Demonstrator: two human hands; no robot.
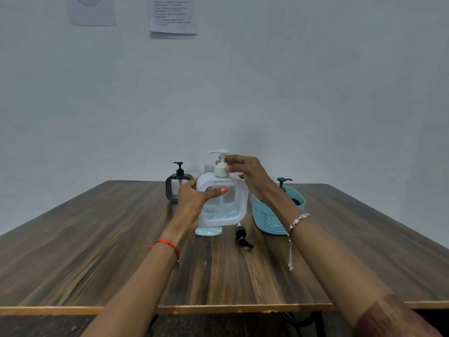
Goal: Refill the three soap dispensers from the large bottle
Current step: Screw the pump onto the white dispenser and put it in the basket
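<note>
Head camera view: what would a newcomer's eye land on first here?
The white soap dispenser, held up mid-frame, stands out first: the left hand grips its body while the right hand pinches the pump collar. Behind it stands the open large clear bottle, with a loose black pump lying on the table just to its right. A blue basket sits farther right, and a black dispenser stands at the back left.

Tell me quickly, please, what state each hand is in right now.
Left hand: closed, gripping the white dispenser by its body.
Right hand: closed, pinching the collar of its pump.
</note>
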